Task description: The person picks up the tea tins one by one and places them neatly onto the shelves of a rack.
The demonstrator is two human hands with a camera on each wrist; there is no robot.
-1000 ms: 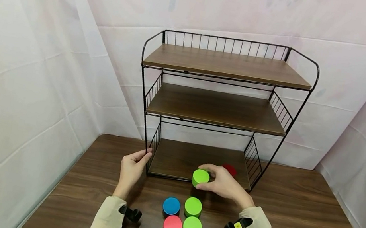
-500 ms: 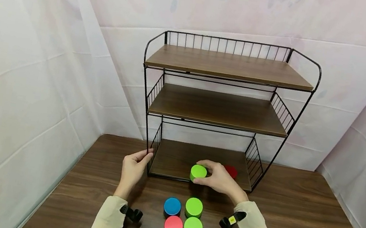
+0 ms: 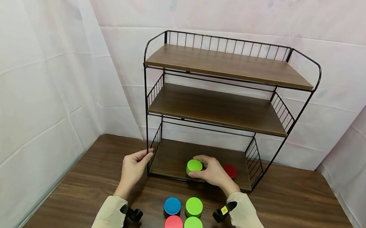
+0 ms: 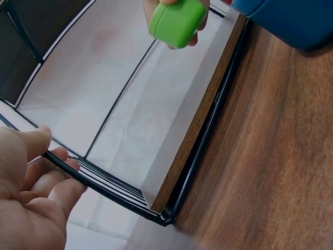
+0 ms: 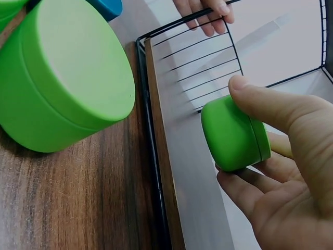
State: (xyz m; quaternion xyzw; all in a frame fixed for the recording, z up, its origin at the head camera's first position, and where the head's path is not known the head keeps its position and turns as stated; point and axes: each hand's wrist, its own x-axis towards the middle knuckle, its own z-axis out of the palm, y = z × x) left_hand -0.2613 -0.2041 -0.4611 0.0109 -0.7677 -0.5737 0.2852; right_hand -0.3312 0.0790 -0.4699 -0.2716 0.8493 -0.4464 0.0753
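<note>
Green tub point(image 3: 194, 166) pinched in its fingers point(image 5: 242, 192), the right hand point(image 3: 212, 172) needed a steady, level hold over the shelf point(image 3: 174, 153) beneath them; the left hand point(image 3: 133, 167) gripped a post point(image 3: 147, 132).

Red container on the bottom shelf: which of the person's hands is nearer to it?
The right hand, just left of the red container and holding a green container; the left hand is farther off, gripping the rack at its left side.

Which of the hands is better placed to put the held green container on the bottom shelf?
Probably the right hand: it grips the green container over the bottom shelf, whereas the left hand holds the rack's side.
</note>
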